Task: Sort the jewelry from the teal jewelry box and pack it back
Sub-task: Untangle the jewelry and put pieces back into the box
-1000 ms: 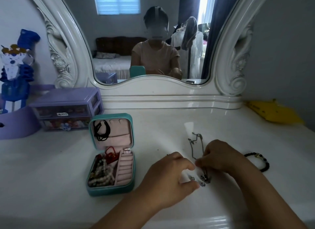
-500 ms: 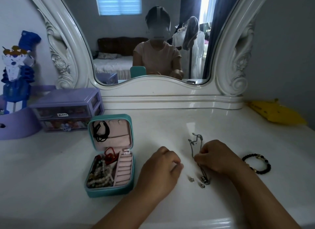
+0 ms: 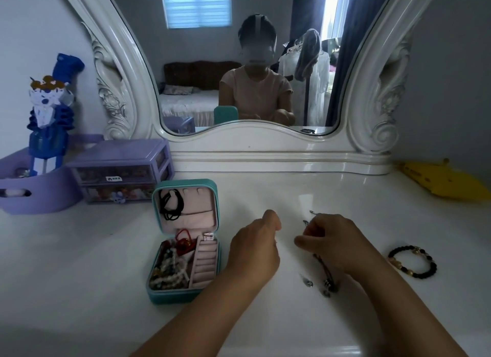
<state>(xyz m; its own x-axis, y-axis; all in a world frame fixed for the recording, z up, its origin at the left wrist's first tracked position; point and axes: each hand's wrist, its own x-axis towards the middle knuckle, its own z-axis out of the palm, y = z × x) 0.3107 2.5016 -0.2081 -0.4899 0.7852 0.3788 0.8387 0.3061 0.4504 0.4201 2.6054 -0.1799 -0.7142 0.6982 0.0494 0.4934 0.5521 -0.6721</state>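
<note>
Currently I judge the thin chain necklace (image 3: 322,266) to be light, limp and prone to tangling; it should be taken near its clasp end or at the pendant cluster, not mid-length, so that the links do not knot. It lies on the white vanity top (image 3: 265,192), running from under the right hand (image 3: 329,241) toward the camera, with two small loose charms (image 3: 308,283) just beside its near end. The right hand rests over the far part of the chain with fingers curled; it appears to pinch the chain, though the contact itself is hidden. The left hand (image 3: 255,246) hovers just left of the chain, fingers curled, and I cannot tell whether it holds anything. The open teal jewelry box (image 3: 186,240) stands just left of the left hand, with beaded strands in its tray. A black beaded bracelet (image 3: 411,261) lies apart on the right.
</note>
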